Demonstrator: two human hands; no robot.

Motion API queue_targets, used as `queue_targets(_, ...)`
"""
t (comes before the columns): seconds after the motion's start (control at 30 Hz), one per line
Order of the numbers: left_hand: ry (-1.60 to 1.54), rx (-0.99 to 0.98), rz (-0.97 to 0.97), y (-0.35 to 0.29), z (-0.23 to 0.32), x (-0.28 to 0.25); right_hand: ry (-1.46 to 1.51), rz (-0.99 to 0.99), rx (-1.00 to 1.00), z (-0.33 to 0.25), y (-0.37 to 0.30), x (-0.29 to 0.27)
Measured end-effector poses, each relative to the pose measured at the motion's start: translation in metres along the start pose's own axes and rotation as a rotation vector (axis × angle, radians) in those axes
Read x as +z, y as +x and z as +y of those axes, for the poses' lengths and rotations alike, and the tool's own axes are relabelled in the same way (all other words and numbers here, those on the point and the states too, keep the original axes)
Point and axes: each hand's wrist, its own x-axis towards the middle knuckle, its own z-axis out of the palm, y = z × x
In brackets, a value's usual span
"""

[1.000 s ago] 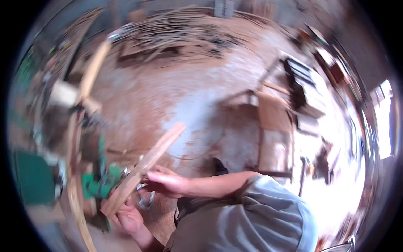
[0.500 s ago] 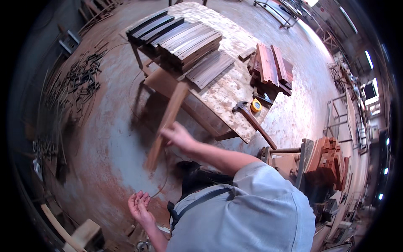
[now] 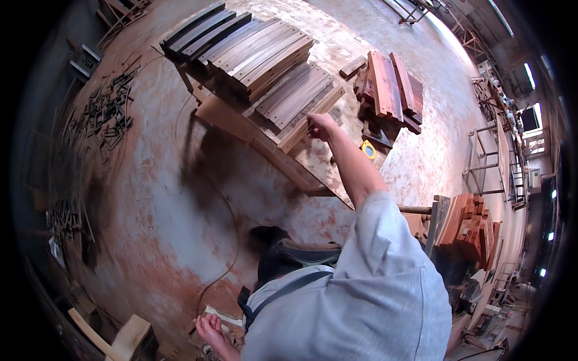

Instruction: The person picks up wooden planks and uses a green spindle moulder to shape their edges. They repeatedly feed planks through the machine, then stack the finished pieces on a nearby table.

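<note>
My right hand (image 3: pixel 321 127) is closed round a light brown wooden slat (image 3: pixel 296 136). The slat lies along the near side of a row of greyish-brown slats (image 3: pixel 295 96) on the workbench (image 3: pixel 335 169). Low in the view, my left hand (image 3: pixel 209 331) is held away from the bench, palm up, with its fingers curled in. Whatever those fingers hold, if anything, is hidden. A yellow tape measure (image 3: pixel 368 149) sits to the right of my right forearm. The forearm covers most of the place where the hammer lay.
Stacked curved dark slats (image 3: pixel 259 51) fill the bench's far left. Reddish boards (image 3: pixel 385 87) are piled at its right end. More reddish wood pieces (image 3: pixel 466 231) stand right of me. Offcuts (image 3: pixel 108 114) litter the floor at left, and a thin cord (image 3: pixel 235 240) runs across it.
My right hand has carried the slat from over the floor up and right onto the bench, beside the greyish-brown slats. My left hand has dropped lower, its fingers more curled.
</note>
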Motion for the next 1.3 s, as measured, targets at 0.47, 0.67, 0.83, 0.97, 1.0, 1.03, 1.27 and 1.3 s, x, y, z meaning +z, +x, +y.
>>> queue_targets(0.47, -0.049, -0.183, 0.143, -0.029, -0.051, -0.024, -0.142, 0.156, -0.017, -0.026, 0.056, 0.004)
queue_targets(0.67, -0.055, -0.167, 0.093, -0.039, -0.057, -0.014, -0.18, 0.288, -0.132, -0.02, 0.054, 0.007)
queue_targets(0.83, -0.023, -0.21, 0.175, -0.049, -0.059, -0.006, -0.387, 0.372, -0.275, -0.017, 0.035, 0.016)
queue_targets(0.97, -0.003, -0.201, 0.152, -0.054, -0.068, -0.007, -0.605, 0.493, -0.448, 0.011, 0.074, -0.005)
queue_targets(1.0, 0.003, -0.2, 0.136, -0.053, -0.071, -0.008, -0.594, 0.489, -0.428, 0.013, 0.076, -0.009)
queue_targets(1.03, 0.009, -0.199, 0.12, -0.052, -0.074, -0.009, -0.557, 0.472, -0.445, 0.017, 0.079, -0.01)
queue_targets(1.27, -0.13, -0.276, 0.133, -0.068, -0.143, -0.029, -0.56, 0.339, -0.586, 0.03, 0.098, 0.003)
queue_targets(1.3, -0.157, -0.259, 0.137, -0.075, -0.144, -0.027, -0.593, 0.302, -0.587, 0.034, 0.102, -0.005)
